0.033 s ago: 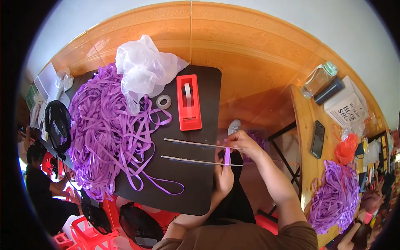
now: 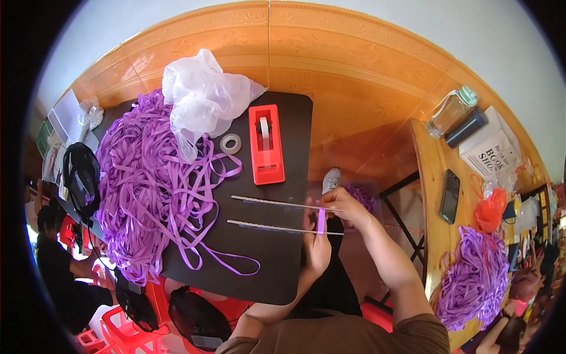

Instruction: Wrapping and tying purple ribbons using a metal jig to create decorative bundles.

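Observation:
Two thin metal rods (image 2: 268, 226) reach from over the dark table past its right edge, side by side and apart. Across their right ends runs a short length of purple ribbon (image 2: 321, 220). My right hand (image 2: 348, 209) is closed at the far rod, its fingertips pinching the ribbon's far end. On the near side, my left hand (image 2: 318, 252) closes round the ribbon at the near rod, some of its fingers hidden beneath the rods. Left of the rods lies a big tangled heap of purple ribbon (image 2: 150, 189), with loose loops trailing toward them.
On the dark table (image 2: 265, 271) are a red tape dispenser (image 2: 271, 168), a tape roll (image 2: 230, 144) and a white plastic bag (image 2: 203, 100). The wooden table (image 2: 433, 171) at right holds a phone (image 2: 450, 196), bottles and more ribbon (image 2: 471, 283). A person (image 2: 65, 271) sits at left.

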The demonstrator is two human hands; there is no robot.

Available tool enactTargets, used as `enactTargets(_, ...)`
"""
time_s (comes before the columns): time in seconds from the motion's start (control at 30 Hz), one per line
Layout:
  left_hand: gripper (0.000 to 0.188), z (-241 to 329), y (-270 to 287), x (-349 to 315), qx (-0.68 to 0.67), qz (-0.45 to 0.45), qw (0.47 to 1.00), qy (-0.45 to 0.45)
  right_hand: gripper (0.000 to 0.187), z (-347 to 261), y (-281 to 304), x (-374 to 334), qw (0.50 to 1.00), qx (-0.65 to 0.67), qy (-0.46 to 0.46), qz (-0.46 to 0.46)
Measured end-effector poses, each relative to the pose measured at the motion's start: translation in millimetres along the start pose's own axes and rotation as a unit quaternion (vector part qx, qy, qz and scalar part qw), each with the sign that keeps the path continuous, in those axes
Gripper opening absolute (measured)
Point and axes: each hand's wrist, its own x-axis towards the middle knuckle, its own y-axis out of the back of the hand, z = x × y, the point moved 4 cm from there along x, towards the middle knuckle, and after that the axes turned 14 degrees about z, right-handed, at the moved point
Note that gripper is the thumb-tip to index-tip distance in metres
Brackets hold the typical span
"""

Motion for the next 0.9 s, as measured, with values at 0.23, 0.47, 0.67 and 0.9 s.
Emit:
enactTargets(0.23,0.016,10,-3,-8,0.062,0.009,0.996,-0.062,0.012,14,-16,-41,0.990,0.113,-0.028,0.085)
enactTargets(0.47,0.015,11,9,-30,0.099,0.064,0.992,-0.037,0.013,21,-23,-91,0.955,0.132,0.167,0.208)
enactTargets(0.67,0.017,5,15,-38,0.007,0.087,0.996,0.011,0.011,15,-30,-118,0.947,0.155,0.176,0.220)
enactTargets(0.9,0.017,17,10,-45,0.064,0.087,0.993,-0.040,0.011,25,-27,-136,0.936,0.151,0.199,0.249)
